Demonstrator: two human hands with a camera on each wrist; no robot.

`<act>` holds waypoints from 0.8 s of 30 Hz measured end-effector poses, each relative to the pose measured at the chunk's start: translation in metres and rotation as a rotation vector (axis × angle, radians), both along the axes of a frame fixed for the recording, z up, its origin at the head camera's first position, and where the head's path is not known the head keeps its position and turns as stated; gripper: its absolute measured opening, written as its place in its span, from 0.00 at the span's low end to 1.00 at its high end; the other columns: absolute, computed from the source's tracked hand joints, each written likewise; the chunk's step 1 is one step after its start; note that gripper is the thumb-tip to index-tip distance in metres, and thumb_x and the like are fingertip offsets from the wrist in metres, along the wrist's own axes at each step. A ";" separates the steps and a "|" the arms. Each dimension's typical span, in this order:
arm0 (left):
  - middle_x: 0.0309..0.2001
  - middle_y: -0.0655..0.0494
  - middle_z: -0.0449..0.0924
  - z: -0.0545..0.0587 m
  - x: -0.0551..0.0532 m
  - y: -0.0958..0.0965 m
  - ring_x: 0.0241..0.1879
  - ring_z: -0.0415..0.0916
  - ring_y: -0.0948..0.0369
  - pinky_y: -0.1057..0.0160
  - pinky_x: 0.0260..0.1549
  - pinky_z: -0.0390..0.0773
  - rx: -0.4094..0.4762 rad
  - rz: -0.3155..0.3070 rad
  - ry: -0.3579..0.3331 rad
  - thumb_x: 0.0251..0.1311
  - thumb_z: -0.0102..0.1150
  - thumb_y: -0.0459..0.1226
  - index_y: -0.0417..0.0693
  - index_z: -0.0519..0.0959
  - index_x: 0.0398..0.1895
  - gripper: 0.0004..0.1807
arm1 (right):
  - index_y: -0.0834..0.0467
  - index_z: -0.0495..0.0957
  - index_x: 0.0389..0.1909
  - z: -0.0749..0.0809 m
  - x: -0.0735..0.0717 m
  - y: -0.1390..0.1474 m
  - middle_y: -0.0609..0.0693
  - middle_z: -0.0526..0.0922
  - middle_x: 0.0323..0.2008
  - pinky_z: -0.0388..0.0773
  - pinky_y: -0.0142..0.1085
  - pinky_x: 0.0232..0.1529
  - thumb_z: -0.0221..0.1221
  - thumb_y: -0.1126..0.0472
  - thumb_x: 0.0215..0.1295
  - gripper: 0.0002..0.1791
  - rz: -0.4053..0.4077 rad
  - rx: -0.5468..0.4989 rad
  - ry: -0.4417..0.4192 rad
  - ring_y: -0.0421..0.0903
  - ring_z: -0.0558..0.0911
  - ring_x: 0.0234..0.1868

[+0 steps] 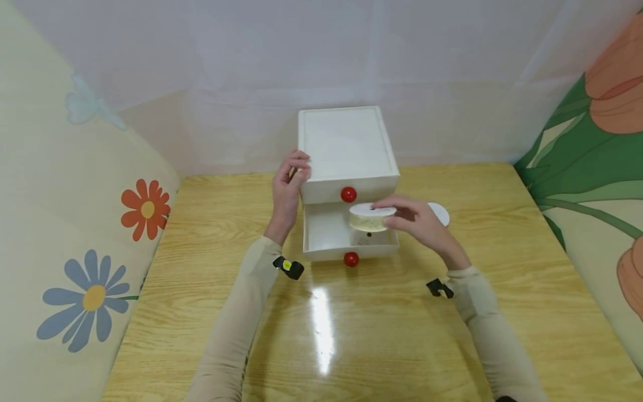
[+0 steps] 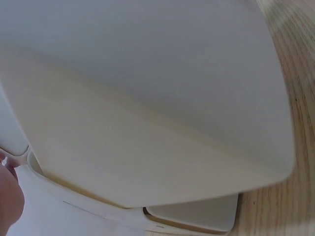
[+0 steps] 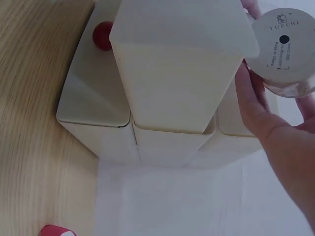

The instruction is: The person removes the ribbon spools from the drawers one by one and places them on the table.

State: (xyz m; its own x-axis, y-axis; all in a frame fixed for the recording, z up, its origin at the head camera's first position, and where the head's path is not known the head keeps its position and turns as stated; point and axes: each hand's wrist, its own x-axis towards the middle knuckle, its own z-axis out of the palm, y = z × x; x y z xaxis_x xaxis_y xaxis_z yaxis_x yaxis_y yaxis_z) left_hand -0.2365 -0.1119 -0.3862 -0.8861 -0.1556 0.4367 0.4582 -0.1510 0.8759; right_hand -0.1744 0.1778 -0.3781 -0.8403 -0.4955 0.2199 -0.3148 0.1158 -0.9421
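A small white drawer cabinet stands on the table, and one of its drawers is pulled out. My right hand pinches a spool of pale ribbon over that drawer. In the right wrist view, the spool's white printed face with its dark centre hole shows. Under the held spool, a pale shape with a dark dot appears inside the drawer. My left hand rests against the cabinet's left upper edge, fingers bent; only a bit of it shows in the left wrist view.
Red round knobs stick out from the drawer fronts. Behind my right hand, a white disc lies on the wooden table. A red object shows at the right wrist view's lower edge. Pale cloth hangs behind the cabinet.
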 end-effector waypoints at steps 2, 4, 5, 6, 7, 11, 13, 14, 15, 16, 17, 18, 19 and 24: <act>0.51 0.61 0.80 0.000 0.000 0.000 0.71 0.66 0.56 0.59 0.74 0.58 0.001 0.000 0.001 0.60 0.56 0.30 0.60 0.81 0.32 0.12 | 0.69 0.79 0.59 0.000 0.000 0.003 0.58 0.81 0.57 0.81 0.32 0.50 0.59 0.70 0.69 0.18 0.000 -0.045 -0.017 0.46 0.82 0.52; 0.51 0.61 0.80 0.000 0.000 0.000 0.71 0.65 0.56 0.59 0.75 0.58 -0.002 0.001 0.002 0.60 0.56 0.30 0.60 0.81 0.32 0.12 | 0.66 0.79 0.59 0.000 0.000 0.006 0.55 0.81 0.57 0.82 0.32 0.49 0.59 0.70 0.69 0.18 -0.007 -0.074 -0.030 0.47 0.81 0.51; 0.51 0.61 0.80 0.000 0.000 0.000 0.71 0.65 0.56 0.59 0.75 0.58 -0.002 0.000 0.002 0.60 0.56 0.30 0.60 0.81 0.32 0.12 | 0.65 0.80 0.59 0.001 0.000 0.007 0.53 0.80 0.57 0.82 0.33 0.49 0.59 0.70 0.69 0.18 -0.009 -0.089 -0.037 0.47 0.81 0.51; 0.51 0.61 0.80 -0.001 -0.001 0.000 0.71 0.65 0.56 0.59 0.75 0.58 -0.002 -0.001 0.002 0.60 0.56 0.31 0.60 0.81 0.32 0.11 | 0.62 0.81 0.59 0.001 0.000 0.008 0.52 0.80 0.57 0.82 0.33 0.48 0.58 0.70 0.69 0.18 -0.011 -0.103 -0.048 0.48 0.81 0.51; 0.51 0.61 0.80 -0.001 -0.001 0.000 0.71 0.65 0.56 0.59 0.75 0.58 -0.003 -0.002 0.003 0.60 0.56 0.31 0.60 0.81 0.32 0.11 | 0.59 0.81 0.58 0.001 0.000 0.009 0.50 0.80 0.57 0.82 0.33 0.47 0.58 0.70 0.69 0.18 -0.016 -0.114 -0.057 0.48 0.80 0.50; 0.51 0.61 0.80 0.000 -0.001 0.000 0.71 0.65 0.56 0.59 0.75 0.58 0.001 -0.006 0.001 0.60 0.56 0.31 0.60 0.81 0.32 0.11 | 0.52 0.83 0.55 0.000 -0.002 0.012 0.50 0.80 0.55 0.81 0.33 0.47 0.57 0.70 0.69 0.19 -0.022 -0.156 -0.063 0.47 0.80 0.49; 0.51 0.61 0.80 0.000 -0.001 0.000 0.71 0.65 0.56 0.59 0.75 0.58 0.002 -0.005 0.001 0.60 0.56 0.30 0.58 0.81 0.32 0.11 | 0.51 0.83 0.55 -0.001 -0.002 0.013 0.50 0.80 0.53 0.82 0.32 0.46 0.56 0.71 0.68 0.19 -0.023 -0.173 -0.060 0.46 0.80 0.47; 0.51 0.61 0.80 0.000 -0.001 0.000 0.71 0.66 0.56 0.59 0.74 0.58 0.002 -0.005 0.002 0.60 0.56 0.31 0.56 0.81 0.32 0.09 | 0.52 0.82 0.55 -0.001 -0.003 0.013 0.51 0.79 0.52 0.81 0.32 0.47 0.56 0.71 0.68 0.19 -0.019 -0.185 -0.060 0.45 0.80 0.48; 0.51 0.60 0.80 0.000 -0.001 0.000 0.71 0.66 0.56 0.59 0.74 0.58 0.003 -0.004 0.003 0.60 0.56 0.31 0.54 0.81 0.32 0.08 | 0.53 0.81 0.55 -0.002 -0.003 0.013 0.51 0.79 0.52 0.81 0.32 0.47 0.57 0.71 0.67 0.19 -0.014 -0.199 -0.062 0.45 0.79 0.48; 0.51 0.60 0.80 0.000 -0.001 0.000 0.71 0.66 0.56 0.59 0.74 0.58 0.003 -0.002 0.003 0.60 0.56 0.31 0.52 0.81 0.33 0.07 | 0.55 0.80 0.56 -0.002 -0.004 0.013 0.52 0.78 0.52 0.81 0.32 0.48 0.58 0.71 0.66 0.19 -0.012 -0.214 -0.067 0.46 0.79 0.49; 0.51 0.60 0.80 0.000 -0.001 0.000 0.71 0.66 0.56 0.59 0.74 0.58 0.001 -0.001 0.005 0.60 0.56 0.31 0.49 0.81 0.33 0.05 | 0.56 0.79 0.57 -0.002 -0.004 0.013 0.52 0.77 0.53 0.80 0.32 0.49 0.59 0.71 0.65 0.19 -0.015 -0.224 -0.070 0.46 0.78 0.50; 0.51 0.60 0.80 -0.001 -0.001 0.000 0.71 0.66 0.56 0.59 0.74 0.59 0.003 0.000 0.007 0.60 0.56 0.31 0.47 0.81 0.33 0.04 | 0.56 0.77 0.57 -0.003 -0.004 0.013 0.52 0.77 0.53 0.80 0.32 0.50 0.61 0.70 0.64 0.21 -0.019 -0.236 -0.073 0.45 0.77 0.50; 0.51 0.60 0.80 -0.001 -0.001 0.000 0.71 0.66 0.55 0.59 0.74 0.58 0.008 -0.001 0.009 0.61 0.56 0.31 0.46 0.81 0.33 0.04 | 0.57 0.76 0.58 -0.003 -0.005 0.013 0.52 0.76 0.53 0.79 0.32 0.51 0.62 0.69 0.63 0.22 -0.020 -0.251 -0.077 0.46 0.76 0.51; 0.51 0.59 0.80 -0.002 -0.002 0.000 0.71 0.65 0.55 0.59 0.74 0.59 0.011 -0.002 0.015 0.61 0.55 0.29 0.53 0.81 0.32 0.10 | 0.56 0.75 0.57 -0.004 -0.006 0.016 0.53 0.73 0.52 0.80 0.30 0.48 0.68 0.62 0.63 0.22 -0.011 -0.330 -0.109 0.44 0.76 0.49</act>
